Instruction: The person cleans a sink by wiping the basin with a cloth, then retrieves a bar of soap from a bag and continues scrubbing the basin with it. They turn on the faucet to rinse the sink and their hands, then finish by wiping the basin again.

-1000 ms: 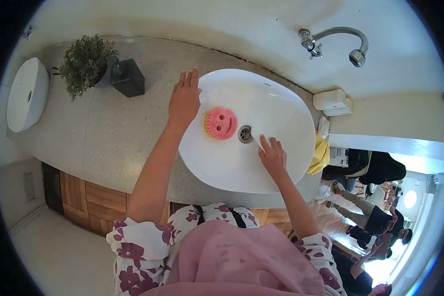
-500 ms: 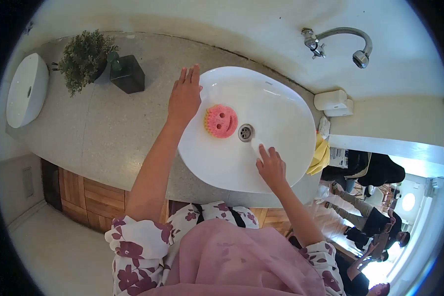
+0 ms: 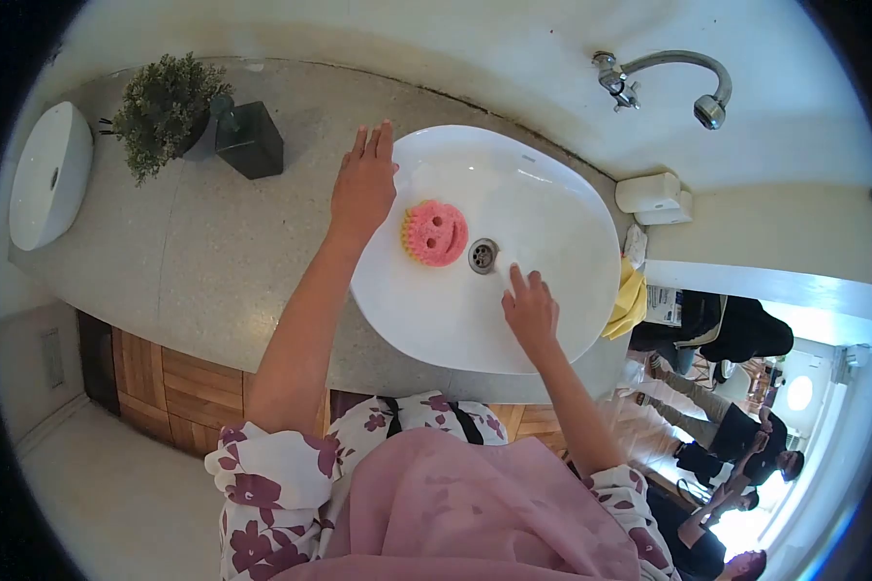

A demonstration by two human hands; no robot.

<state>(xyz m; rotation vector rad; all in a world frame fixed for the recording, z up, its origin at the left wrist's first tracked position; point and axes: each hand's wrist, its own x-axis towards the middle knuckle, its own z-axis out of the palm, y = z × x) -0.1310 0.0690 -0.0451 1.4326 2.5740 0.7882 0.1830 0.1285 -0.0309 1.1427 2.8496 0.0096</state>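
My left hand point(image 3: 364, 189) lies on the left rim of the white oval basin point(image 3: 436, 329), fingers stretched out and holding nothing. Inside the basin my right hand point(image 3: 531, 308) has its fingers closed round a small white object point(image 3: 503, 265) near the drain point(image 3: 482, 256); most of that object is hidden or blends with the basin. A pink round sponge point(image 3: 439, 233) with a smiling face and yellow bristly edge rests in the basin, left of the drain and between my hands.
A curved metal faucet point(image 3: 676, 64) juts from the wall. Left on the counter point(image 3: 223, 261) stand a dark soap bottle point(image 3: 250, 141), a plant point(image 3: 165, 114) and another white basin point(image 3: 52, 176). A yellow cloth point(image 3: 627, 300) hangs at right; several people are beyond.
My right hand has moved slightly up and to the left, with the white object now nearer the drain's edge. My left hand and the sponge have stayed in place.
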